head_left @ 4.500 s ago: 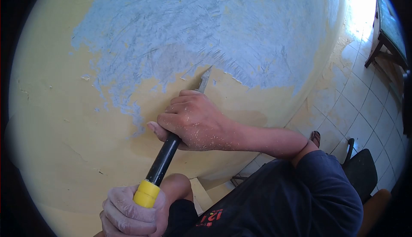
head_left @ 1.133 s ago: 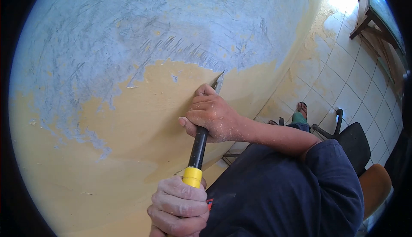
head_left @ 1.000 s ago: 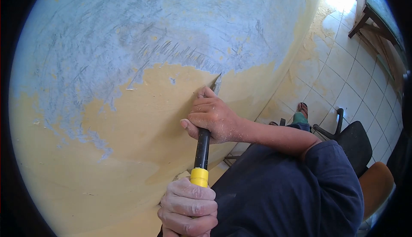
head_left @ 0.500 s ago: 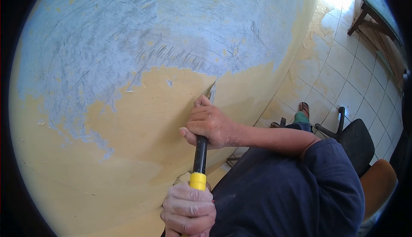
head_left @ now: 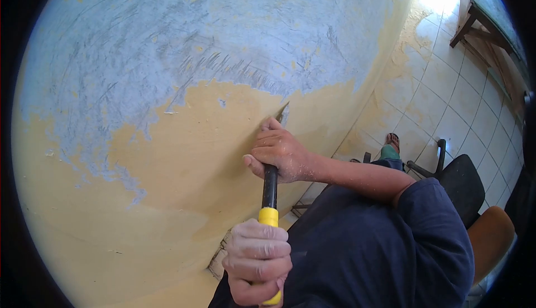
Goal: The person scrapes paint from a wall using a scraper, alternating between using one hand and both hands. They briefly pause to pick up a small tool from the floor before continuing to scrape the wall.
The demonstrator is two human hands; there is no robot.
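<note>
A long scraper with a black shaft (head_left: 269, 188) and a yellow grip (head_left: 268, 216) slants up across the middle. My right hand (head_left: 285, 154) is wrapped round the upper shaft, close to the metal blade (head_left: 285, 115). Lower down, my left hand (head_left: 258, 260) is closed on the yellow grip, with pale dust on its knuckles. The blade's tip is at the yellow paint of the wall (head_left: 195, 135), just below the ragged edge of a scratched blue-grey area (head_left: 167, 40).
Right of the wall lies a tiled floor (head_left: 446, 112) with yellowish debris. A black chair (head_left: 460, 182) and a brown chair back (head_left: 491, 241) stand at the right. A wooden-framed table (head_left: 474, 15) is at the upper right. One sandalled foot (head_left: 393, 140) shows.
Both hands and the scraper have shifted a little to the right and upward in the view. The blade has moved slightly right along the paint edge. Both grips remain closed.
</note>
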